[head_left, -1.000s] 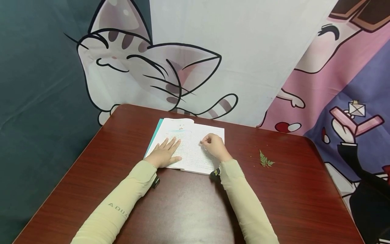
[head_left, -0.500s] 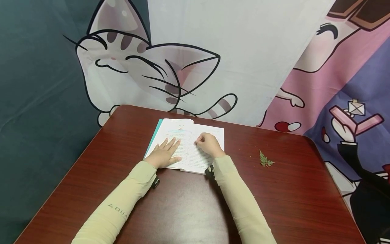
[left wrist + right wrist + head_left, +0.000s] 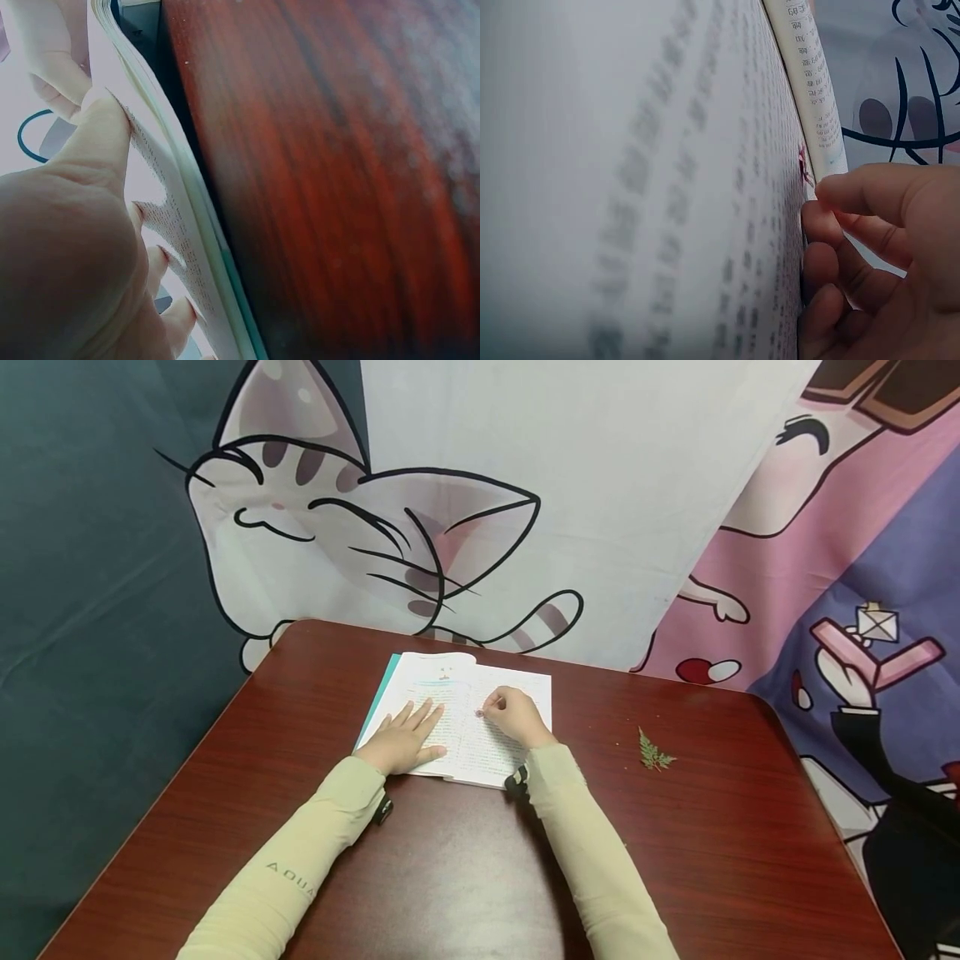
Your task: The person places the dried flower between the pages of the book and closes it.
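Observation:
An open book (image 3: 491, 760) with printed pages and a teal cover edge lies on the table. My left hand (image 3: 399, 743) rests flat on its left page, fingers spread; the left wrist view shows the thumb (image 3: 101, 139) lying near the page's edge. Over the right page, my right hand (image 3: 519, 717) pinches a tiny reddish thing (image 3: 479, 713) that looks like a small flower. From the right wrist, this flower-like piece (image 3: 804, 165) shows just past the thumb and forefinger, close to the page; its stem end is hidden by the fingertips. The other fingers curl against the paper.
A green fern-like leaf (image 3: 652, 752) lies on the reddish-brown table (image 3: 720, 827), right of the book, with a few tiny specks nearby. Behind the table hangs a cloth backdrop (image 3: 600, 460) with cartoon drawings.
My right hand has moved left across the right page with the small flower-like piece, then almost stopped. The left hand has stayed in place on the left page.

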The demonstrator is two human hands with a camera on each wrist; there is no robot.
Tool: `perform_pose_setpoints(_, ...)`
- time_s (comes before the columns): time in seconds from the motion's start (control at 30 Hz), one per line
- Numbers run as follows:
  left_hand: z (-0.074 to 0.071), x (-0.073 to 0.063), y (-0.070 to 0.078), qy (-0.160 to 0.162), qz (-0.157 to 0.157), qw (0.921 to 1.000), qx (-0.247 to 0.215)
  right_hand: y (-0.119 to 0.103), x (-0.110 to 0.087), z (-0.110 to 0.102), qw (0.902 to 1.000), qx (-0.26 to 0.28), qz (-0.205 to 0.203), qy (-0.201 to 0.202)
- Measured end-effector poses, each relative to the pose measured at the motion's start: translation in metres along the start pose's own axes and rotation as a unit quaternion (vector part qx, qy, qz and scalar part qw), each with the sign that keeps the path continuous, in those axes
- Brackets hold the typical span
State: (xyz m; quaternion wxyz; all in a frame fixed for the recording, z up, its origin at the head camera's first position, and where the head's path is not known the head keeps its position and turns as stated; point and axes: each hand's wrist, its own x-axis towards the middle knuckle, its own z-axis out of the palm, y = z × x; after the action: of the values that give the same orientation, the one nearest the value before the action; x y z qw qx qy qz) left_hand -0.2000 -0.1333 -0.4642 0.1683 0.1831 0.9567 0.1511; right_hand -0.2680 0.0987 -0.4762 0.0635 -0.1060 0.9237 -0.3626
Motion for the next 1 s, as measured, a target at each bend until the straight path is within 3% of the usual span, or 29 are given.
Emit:
perform_pose_setpoints(0.3,0.001,-0.002,-0.003,-0.002,-0.002,1.0,-0.004,0.003,-0.008,-0.007,0.9992,0.036,-0.013,0.005)
perform_pose_setpoints(0.6,-0.001,-0.005,-0.001,-0.004,-0.002,0.9999,-0.01,0.01,-0.03,-0.025,0.9951,0.07,-0.021,0.067)
perform_pose_setpoints(0.83,-0.001,-0.004,0.0,0.001,0.001,1.0,-0.01,0.021,-0.045,-0.04,0.989,0.051,0.016,0.138)
perform_pose_setpoints(1.0,0.0,-0.002,-0.001,0.002,0.002,1.0,-0.006,0.03,-0.052,-0.049,0.9871,0.039,0.054,0.146)
